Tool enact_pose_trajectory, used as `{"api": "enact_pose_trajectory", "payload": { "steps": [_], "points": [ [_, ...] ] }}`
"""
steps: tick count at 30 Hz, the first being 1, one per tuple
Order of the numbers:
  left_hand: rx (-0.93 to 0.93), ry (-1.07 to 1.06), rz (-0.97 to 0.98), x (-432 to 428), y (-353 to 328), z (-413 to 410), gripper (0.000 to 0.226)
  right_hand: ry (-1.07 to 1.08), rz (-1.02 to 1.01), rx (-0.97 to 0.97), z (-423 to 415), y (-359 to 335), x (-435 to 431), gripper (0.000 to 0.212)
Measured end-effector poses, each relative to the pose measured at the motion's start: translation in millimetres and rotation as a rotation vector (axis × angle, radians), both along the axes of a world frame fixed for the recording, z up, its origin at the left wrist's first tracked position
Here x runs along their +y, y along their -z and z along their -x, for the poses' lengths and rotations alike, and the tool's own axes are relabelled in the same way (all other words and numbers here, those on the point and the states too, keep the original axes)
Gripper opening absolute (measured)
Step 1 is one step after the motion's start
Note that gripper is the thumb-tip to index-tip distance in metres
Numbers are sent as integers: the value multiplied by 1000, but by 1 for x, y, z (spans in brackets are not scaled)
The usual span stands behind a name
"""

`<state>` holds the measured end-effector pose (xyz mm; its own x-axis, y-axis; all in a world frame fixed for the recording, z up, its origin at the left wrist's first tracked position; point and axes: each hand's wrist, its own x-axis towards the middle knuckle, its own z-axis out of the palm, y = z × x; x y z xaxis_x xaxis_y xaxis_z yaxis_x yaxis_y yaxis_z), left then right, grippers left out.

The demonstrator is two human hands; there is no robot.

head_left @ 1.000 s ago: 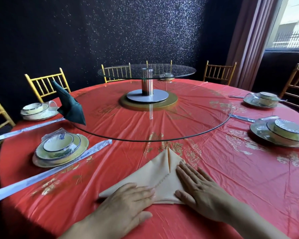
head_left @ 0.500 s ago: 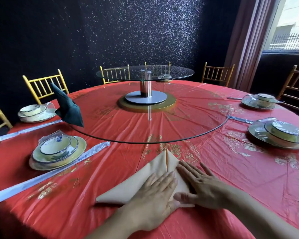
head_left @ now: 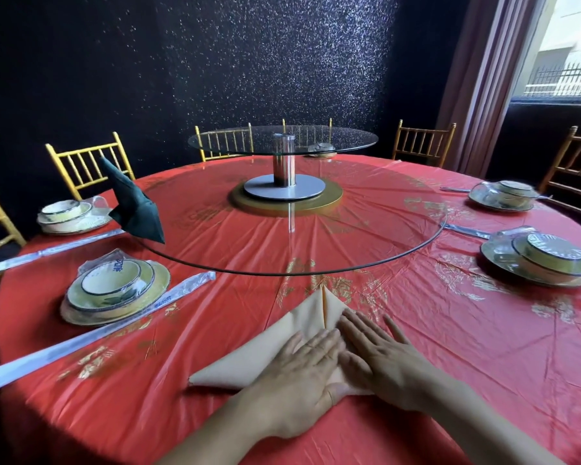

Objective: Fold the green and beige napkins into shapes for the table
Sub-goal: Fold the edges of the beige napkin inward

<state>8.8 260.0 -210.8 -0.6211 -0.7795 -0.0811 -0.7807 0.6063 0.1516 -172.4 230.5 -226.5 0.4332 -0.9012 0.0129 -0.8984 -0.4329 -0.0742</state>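
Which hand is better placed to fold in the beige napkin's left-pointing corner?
Probably the left hand: it lies flat on the beige napkin nearest that corner; the right hand pins the other side.

I face a round counter (head_left: 450, 347) draped in a shiny red cloth with gold patterns. A wide glass turntable (head_left: 366, 250) covers its middle, and a smaller glass disc (head_left: 235, 142) stands above it on a metal post (head_left: 284, 162). Gold chairs (head_left: 84, 162) line the far and left edges, and browner ones (head_left: 423, 142) the right. The wall (head_left: 215, 62) behind is black, flecked with glitter. At the far right, daylight comes through a window (head_left: 571, 52) beside a dusky pink curtain (head_left: 483, 78).
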Motion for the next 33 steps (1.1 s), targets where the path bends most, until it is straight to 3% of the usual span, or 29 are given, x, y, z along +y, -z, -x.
{"api": "enact_pose_trajectory", "payload": {
  "steps": [3, 6, 9, 12, 14, 17, 22, 25, 28, 33],
  "points": [
    [-5, 0, 12, 1, 1, 0, 100, 38, 116, -68, -1, -3, 4, 113],
    [8, -2, 18, -3, 4, -1, 104, -38, 216, -163, -5, 2, 18, 59],
    [37, 7, 17, -1, 2, -1, 104, -125, 358, -309, -10, 6, 26, 51],
    [117, 4, 59, 4, -1, -4, 98, -104, 366, -404, -8, 9, 25, 49],
    [132, -2, 143, 6, -3, -11, 84, -103, 322, -401, -5, 10, 23, 33],
    [126, 49, 332, 16, 0, -31, 39, -122, 343, -354, -5, 10, 23, 16],
    [144, 80, 424, 24, 14, -53, 39, -100, 459, -278, -13, 3, 30, 20],
    [98, 58, 452, 24, 12, -54, 37, -240, 536, -353, -25, 6, 34, 19],
    [81, 64, 446, 24, 12, -55, 35, -317, 460, -428, -33, 10, 44, 33],
    [63, 22, 493, 31, 14, -73, 43, -274, 341, -360, -28, 8, 54, 42]
  ]
}}
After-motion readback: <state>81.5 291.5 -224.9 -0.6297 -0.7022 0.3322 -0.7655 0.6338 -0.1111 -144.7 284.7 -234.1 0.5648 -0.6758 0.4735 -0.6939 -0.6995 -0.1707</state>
